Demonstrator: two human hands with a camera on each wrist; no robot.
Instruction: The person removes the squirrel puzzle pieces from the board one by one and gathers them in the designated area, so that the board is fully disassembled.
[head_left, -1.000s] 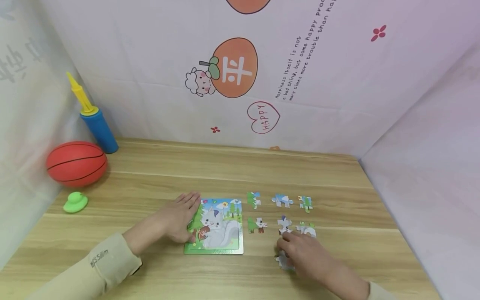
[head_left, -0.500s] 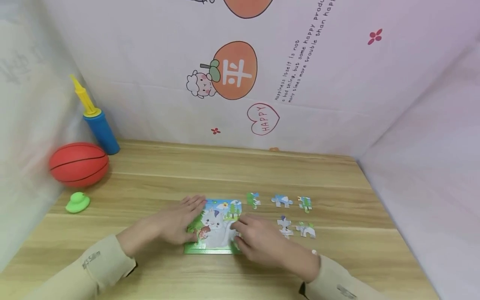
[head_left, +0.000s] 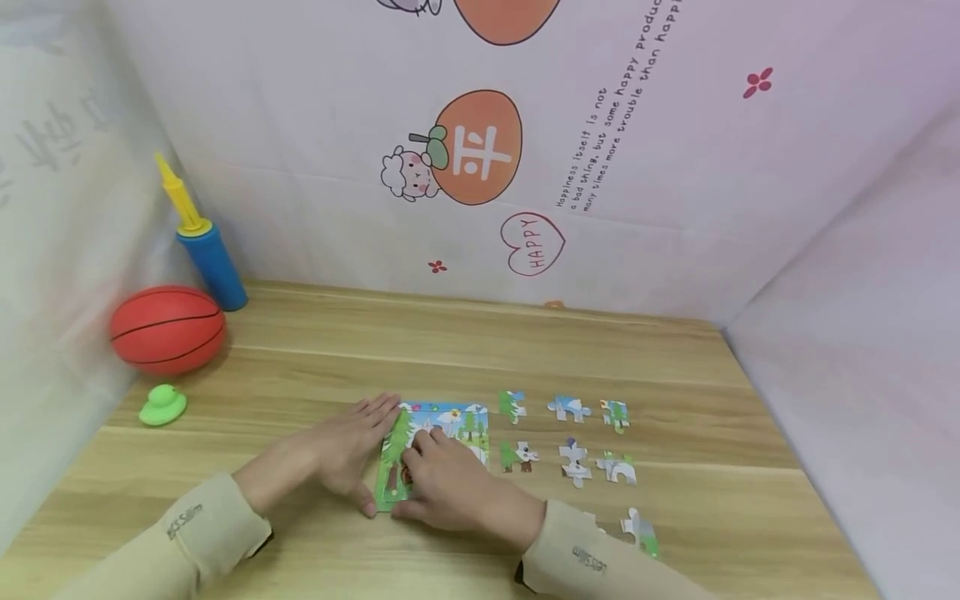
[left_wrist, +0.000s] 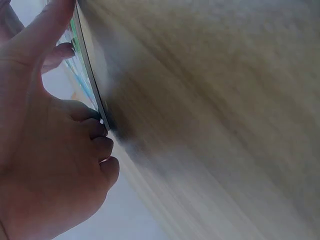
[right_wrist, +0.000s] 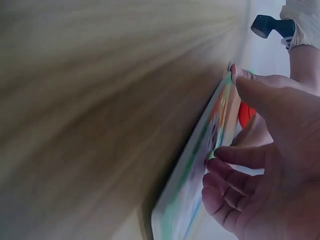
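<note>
A square puzzle board point(head_left: 457, 408) with a squirrel and tree picture lies flat on the table. My left hand point(head_left: 348, 454) rests along its left edge, thumb spread near the lower left corner and fingers near the upper left. Over the middle of the board is my right hand point(head_left: 457, 483), hiding much of the picture. In the right wrist view, the fingertips point(right_wrist: 215, 155) touch the board's surface while the thumb sits apart at its corner. No loose piece shows between them. To the right lie several loose puzzle pieces point(head_left: 574, 460), some partly hidden by my right sleeve.
At the far left are a red ball point(head_left: 168, 330) with black lines, a green toy duck point(head_left: 162, 405) and a blue and yellow hand pump point(head_left: 213, 267). A printed white cloth point(head_left: 637, 250) hangs behind the wooden table point(head_left: 337, 333).
My right hand has moved left from the loose pieces, across the board's right side, to its middle. My left hand stays at the left edge, its thumb slightly lower.
</note>
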